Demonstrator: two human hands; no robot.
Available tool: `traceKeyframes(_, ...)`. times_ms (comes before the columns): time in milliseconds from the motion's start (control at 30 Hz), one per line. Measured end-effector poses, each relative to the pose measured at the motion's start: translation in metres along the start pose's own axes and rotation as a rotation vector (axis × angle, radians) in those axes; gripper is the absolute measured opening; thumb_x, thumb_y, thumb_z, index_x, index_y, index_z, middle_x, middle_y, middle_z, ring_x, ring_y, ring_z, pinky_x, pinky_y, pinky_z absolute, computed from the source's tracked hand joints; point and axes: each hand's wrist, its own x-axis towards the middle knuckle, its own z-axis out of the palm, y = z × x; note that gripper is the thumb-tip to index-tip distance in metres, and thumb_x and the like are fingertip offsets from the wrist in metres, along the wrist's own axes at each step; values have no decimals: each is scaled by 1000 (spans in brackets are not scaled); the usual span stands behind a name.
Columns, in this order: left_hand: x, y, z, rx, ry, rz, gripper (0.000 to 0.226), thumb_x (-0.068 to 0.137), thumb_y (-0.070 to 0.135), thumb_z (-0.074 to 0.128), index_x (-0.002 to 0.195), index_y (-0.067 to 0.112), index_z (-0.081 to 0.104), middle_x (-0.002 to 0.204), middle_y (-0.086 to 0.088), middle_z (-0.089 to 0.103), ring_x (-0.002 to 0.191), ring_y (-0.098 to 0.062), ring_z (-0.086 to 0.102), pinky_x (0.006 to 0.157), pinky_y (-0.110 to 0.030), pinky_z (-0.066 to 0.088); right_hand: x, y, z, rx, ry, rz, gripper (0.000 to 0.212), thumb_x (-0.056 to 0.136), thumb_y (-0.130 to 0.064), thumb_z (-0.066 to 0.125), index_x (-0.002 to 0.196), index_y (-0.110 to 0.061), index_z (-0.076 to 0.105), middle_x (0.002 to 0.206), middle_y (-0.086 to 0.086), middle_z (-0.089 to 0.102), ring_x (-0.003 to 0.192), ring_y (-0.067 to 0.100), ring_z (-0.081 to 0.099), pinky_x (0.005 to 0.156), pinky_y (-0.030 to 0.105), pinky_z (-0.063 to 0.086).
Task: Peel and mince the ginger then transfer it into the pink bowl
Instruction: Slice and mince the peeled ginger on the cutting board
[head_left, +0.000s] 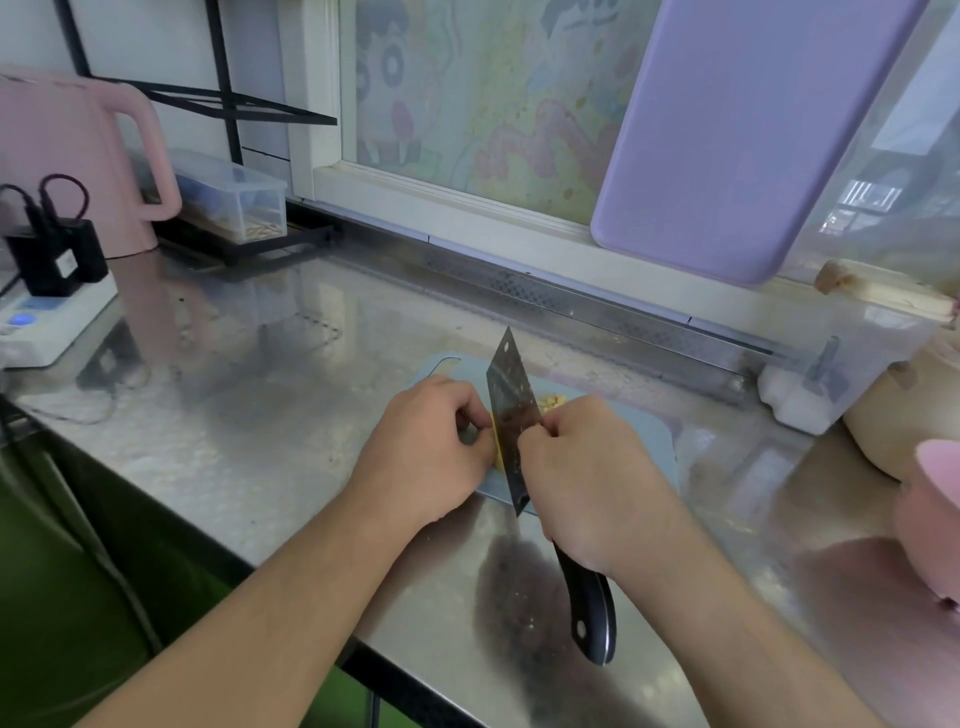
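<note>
One cleaver (511, 410), one small blue cutting board (644, 431), two hands. The right hand (587, 478) wraps its grip around the cleaver's black handle, the blade standing edge-down on the board. The left hand (431, 447), fingers curled, pinches the ginger (497, 447) just left of the blade. Chopped ginger bits (551, 401) lie right of it. The pink bowl (935, 519) sits on the table (260, 415) at far right.

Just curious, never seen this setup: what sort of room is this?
Most likely a home kitchen: a steel counter, a cleaver chopping ginger on a cutting board, and a pink kettle by the window.
</note>
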Motion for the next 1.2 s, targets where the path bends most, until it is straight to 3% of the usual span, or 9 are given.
traceKeyframes(267,0,2,0,3,-8,-28,13,82,25,74,73,30,67,83,13,67,78,-6,64,73,-40,57,0,-2,-5,-21,-40,31,38,103,-16,46,66,-18,39,78,10,54,73,28,52,72,35,50)
traceKeyframes(500,0,3,-1,10,-16,-65,12,83,26,76,74,29,69,83,13,68,77,-6,64,71,-36,57,5,-14,-8,-75,-111,33,39,102,-13,50,65,-17,39,85,13,56,78,28,54,81,39,57)
traceKeyframes(667,-2,5,-3,11,-27,-93,13,86,30,77,76,30,69,82,13,67,71,-7,63,63,-30,55,21,-10,-6,18,-110,120,21,98,-16,52,78,-12,50,86,13,60,77,29,58,80,41,60)
traceKeyframes(767,-3,7,-4,4,-33,-93,12,85,29,77,76,30,69,84,13,67,74,-7,63,67,-34,56,23,-9,-1,5,-108,117,24,98,-17,52,74,-14,48,86,11,59,77,29,56,69,33,55)
traceKeyframes(1000,-5,11,-5,-13,-43,-102,10,82,26,76,77,29,69,86,11,68,78,-9,64,73,-39,57,21,-7,3,-48,-81,70,13,98,-20,49,94,-10,55,93,10,59,82,28,55,77,34,53)
traceKeyframes(1133,-4,11,-5,-16,-41,-98,11,82,25,75,75,29,68,85,12,68,78,-8,64,74,-39,57,15,-3,-2,-57,-121,57,24,100,-19,50,76,-14,49,88,11,56,79,28,53,63,24,43)
traceKeyframes(1200,-4,10,-5,-20,-39,-97,13,85,25,75,75,30,68,84,13,69,78,-6,65,72,-37,58,11,2,-3,-43,-131,53,33,101,-18,50,69,-17,42,83,9,55,77,28,53,61,26,44)
